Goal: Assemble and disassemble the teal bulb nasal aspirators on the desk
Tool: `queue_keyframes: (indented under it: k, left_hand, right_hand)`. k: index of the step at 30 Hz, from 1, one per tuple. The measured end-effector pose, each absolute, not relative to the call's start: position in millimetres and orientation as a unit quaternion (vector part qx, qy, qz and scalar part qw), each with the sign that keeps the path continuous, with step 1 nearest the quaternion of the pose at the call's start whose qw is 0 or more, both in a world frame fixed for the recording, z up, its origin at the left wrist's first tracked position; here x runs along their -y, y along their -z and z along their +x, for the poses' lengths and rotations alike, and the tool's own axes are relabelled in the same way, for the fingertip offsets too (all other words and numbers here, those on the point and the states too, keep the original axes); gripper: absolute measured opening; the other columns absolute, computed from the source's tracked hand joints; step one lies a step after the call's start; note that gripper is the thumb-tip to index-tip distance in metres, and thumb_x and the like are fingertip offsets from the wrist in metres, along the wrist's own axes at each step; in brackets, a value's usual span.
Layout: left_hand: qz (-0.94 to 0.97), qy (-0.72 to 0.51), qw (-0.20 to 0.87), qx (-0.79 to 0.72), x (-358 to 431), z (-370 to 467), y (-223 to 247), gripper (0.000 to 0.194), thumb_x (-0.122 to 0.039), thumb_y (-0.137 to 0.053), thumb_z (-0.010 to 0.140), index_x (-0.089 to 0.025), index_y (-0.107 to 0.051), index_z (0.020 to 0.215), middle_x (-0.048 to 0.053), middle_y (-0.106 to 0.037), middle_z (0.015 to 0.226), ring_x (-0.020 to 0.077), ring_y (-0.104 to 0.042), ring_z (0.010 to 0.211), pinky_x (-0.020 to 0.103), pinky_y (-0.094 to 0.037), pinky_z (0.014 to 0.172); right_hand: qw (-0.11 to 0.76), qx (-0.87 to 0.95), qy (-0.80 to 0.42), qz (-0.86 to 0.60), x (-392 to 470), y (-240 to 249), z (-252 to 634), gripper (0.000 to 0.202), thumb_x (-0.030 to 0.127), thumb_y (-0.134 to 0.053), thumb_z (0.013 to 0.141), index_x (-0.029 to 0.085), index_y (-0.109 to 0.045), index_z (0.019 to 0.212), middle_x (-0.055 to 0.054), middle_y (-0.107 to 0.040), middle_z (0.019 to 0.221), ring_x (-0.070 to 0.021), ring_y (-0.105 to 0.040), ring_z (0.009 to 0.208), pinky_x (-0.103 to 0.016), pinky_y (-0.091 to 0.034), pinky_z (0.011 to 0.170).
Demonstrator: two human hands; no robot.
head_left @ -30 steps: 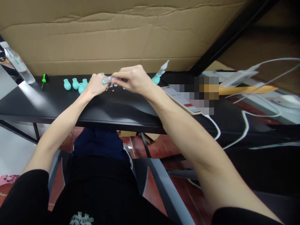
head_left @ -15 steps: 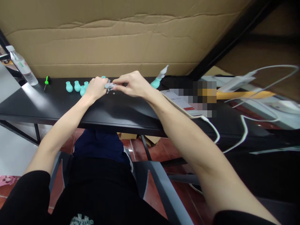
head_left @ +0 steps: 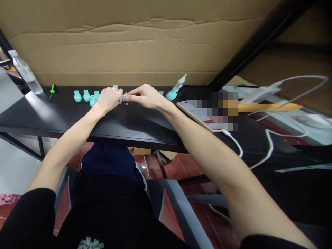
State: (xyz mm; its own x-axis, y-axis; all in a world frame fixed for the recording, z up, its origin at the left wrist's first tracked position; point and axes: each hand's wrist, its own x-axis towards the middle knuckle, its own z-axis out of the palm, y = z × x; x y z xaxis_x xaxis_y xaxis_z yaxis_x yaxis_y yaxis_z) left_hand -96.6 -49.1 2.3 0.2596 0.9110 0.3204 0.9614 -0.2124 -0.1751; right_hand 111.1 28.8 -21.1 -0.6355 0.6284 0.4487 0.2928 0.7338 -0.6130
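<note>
Over the black table, my left hand point(head_left: 110, 99) is closed, palm down, with its fingers wrapped round a teal squeeze bulb that is now mostly hidden behind them. My right hand point(head_left: 146, 95) pinches a small clear plastic nozzle piece point(head_left: 124, 98) between thumb and fingers, right against the left fingertips. Small translucent discs point(head_left: 127, 104) lie on the table just below. Left of my left hand stand several open-necked teal bulbs point(head_left: 86, 96). An assembled teal bulb with a clear tapered tip point(head_left: 172, 94) lies tilted beyond my right wrist.
A water bottle point(head_left: 27, 74) and a green-handled screwdriver point(head_left: 53, 89) are at the table's left end. To the right lies a phone point(head_left: 197, 114) with a white charging cable point(head_left: 237, 145). A cardboard sheet point(head_left: 124, 45) rises behind the black table point(head_left: 124, 128).
My right hand has turned slightly and shifted a little left, still pinching the clear piece. The teal edge seen earlier at the left fingertips is now covered. The view has moved slightly.
</note>
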Motion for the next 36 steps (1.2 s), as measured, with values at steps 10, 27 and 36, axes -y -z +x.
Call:
queue_keyframes:
  k: [10, 27, 36]
  left_hand:
    - [-0.799, 0.109, 0.231, 0.545, 39.8, -102.8, 9.9, 0.041, -0.012, -0.05, 0.119, -0.006, -0.086, 0.138, 0.03, -0.088, 0.135, 0.0409, -0.085, 0.136, 0.045, -0.063, 0.105]
    - [-0.745, 0.137, 0.195, 0.624, 47.9, -93.6, 5.4, 0.045, -0.012, -0.049, 0.118, -0.006, -0.087, 0.141, 0.03, -0.09, 0.128, 0.0416, -0.089, 0.124, 0.046, -0.062, 0.1]
    - [-0.712, 0.137, 0.136, 0.675, 51.8, -86.4, 0.1, 0.036, -0.027, -0.068, 0.118, -0.013, -0.089, 0.144, 0.028, -0.09, 0.136, 0.0427, -0.088, 0.129, 0.048, -0.063, 0.109]
  right_hand:
    - [0.35, 0.721, -0.542, -0.252, -15.6, 19.9, 100.5, 0.033, 0.022, -0.09, 0.099, 0.018, -0.073, 0.071, 0.003, -0.048, 0.066, -0.0109, -0.038, 0.064, -0.028, -0.046, 0.063]
    - [0.41, 0.701, -0.532, -0.24, -15.0, 31.2, 83.7, 0.05, 0.043, -0.098, 0.107, 0.02, -0.073, 0.07, -0.003, -0.071, 0.069, -0.0113, -0.057, 0.062, -0.025, -0.064, 0.071]
    - [0.432, 0.834, -0.256, -0.229, -16.5, 34.4, 91.0, 0.013, 0.024, -0.073, 0.103, 0.022, -0.087, 0.101, -0.002, -0.086, 0.083, -0.0253, -0.086, 0.086, -0.04, -0.068, 0.1]
